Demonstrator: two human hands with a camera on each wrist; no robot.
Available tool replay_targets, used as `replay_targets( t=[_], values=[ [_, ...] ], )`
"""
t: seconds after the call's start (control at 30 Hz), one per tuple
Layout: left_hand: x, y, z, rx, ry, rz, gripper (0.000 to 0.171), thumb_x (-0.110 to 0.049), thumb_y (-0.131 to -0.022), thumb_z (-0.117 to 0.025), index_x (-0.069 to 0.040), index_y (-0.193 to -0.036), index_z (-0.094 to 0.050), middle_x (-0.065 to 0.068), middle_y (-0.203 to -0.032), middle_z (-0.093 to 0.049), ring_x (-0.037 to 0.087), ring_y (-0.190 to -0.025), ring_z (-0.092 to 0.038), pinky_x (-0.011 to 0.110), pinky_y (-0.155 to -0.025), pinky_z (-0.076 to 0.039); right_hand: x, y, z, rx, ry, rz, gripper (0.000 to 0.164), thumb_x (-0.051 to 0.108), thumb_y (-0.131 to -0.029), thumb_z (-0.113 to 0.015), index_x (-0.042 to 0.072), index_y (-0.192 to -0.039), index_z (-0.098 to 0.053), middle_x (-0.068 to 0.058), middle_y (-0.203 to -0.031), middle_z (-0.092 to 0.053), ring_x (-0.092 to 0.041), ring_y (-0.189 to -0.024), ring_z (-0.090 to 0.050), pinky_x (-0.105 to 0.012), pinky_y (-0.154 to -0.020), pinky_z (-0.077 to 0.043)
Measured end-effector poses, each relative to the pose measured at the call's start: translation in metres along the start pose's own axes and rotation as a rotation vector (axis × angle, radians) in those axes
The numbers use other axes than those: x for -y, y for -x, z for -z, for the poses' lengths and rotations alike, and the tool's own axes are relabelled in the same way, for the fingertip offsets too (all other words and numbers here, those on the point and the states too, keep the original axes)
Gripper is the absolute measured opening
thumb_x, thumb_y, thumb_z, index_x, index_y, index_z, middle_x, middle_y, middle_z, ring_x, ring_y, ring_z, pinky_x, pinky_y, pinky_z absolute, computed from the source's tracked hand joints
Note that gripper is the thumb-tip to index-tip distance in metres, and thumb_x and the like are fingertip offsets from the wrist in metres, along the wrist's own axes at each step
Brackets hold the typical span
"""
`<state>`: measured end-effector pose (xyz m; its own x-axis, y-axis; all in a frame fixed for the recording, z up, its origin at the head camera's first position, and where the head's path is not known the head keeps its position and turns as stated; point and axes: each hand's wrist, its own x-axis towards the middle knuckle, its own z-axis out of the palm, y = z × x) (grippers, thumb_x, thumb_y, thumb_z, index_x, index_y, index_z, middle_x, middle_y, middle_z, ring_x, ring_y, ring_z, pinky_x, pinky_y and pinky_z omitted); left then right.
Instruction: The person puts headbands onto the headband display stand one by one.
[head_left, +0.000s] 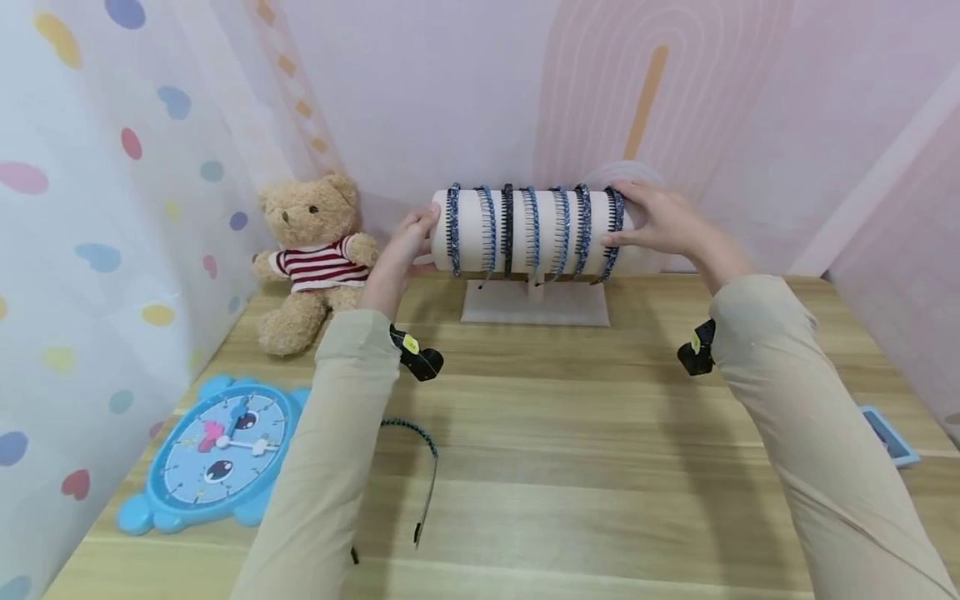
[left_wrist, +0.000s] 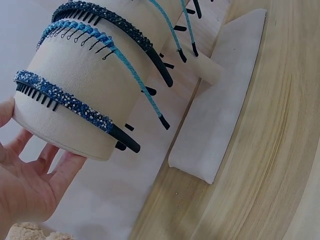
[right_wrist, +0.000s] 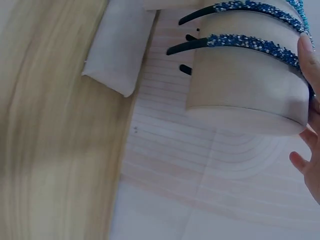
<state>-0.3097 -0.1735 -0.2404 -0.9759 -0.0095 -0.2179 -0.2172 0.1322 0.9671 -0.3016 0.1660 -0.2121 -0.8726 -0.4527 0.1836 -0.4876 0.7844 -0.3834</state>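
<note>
A pale headband display stand (head_left: pixel 536 304) bears a thick horizontal roll (head_left: pixel 468 229). Several blue and black toothed headbands arch over it. At the roll's left end, my left hand (head_left: pixel 408 237) rests its fingertips on the edge; the left wrist view shows these fingers (left_wrist: pixel 65 170) spread and fairly straight. My right hand (head_left: pixel 667 221) is at the other end, its thumb in front and a finger on top, pinching the outermost glittery blue headband (head_left: pixel 614 221). In the right wrist view the thumb lies on that headband (right_wrist: pixel 250 44); the other fingers are partly hidden behind the roll.
A teddy bear (head_left: pixel 315 258) in a striped shirt sits left of the stand. Nearer lies a blue toy clock (head_left: pixel 217 450). Another thin headband (head_left: pixel 431 467) lies by my left forearm, partly covered. A blue-framed object (head_left: pixel 892 437) is at the table's right.
</note>
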Motion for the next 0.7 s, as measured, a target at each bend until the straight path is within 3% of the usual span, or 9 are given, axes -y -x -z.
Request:
replay_targets(
  t=[0.37,0.7],
  values=[
    [-0.0015,-0.0014,-0.0032,-0.005,-0.001,0.001,0.055,-0.050,-0.093,-0.040,-0.020,-0.139,-0.033,0.007,-0.144,-0.034,0.025,-0.127,-0.040,0.042,-0.104,-0.038,-0.0014,-0.0037,0.0032,0.041,-0.046,-0.038,0.086,0.034,-0.077,-0.073,0.005,-0.143,-0.027,-0.020,-0.150,-0.020,-0.040,-0.139,-0.014,-0.057,-0.112,-0.005],
    [0.0007,-0.0016,-0.0024,-0.016,0.001,0.005,0.055,-0.051,-0.093,-0.040,-0.020,-0.138,-0.034,0.005,-0.143,-0.034,0.025,-0.127,-0.041,0.042,-0.105,-0.037,-0.0016,-0.0069,0.0019,0.037,-0.027,-0.002,0.084,0.035,-0.076,-0.074,0.005,-0.141,-0.030,-0.021,-0.148,-0.025,-0.040,-0.137,-0.019,-0.056,-0.112,-0.010]
  ],
)
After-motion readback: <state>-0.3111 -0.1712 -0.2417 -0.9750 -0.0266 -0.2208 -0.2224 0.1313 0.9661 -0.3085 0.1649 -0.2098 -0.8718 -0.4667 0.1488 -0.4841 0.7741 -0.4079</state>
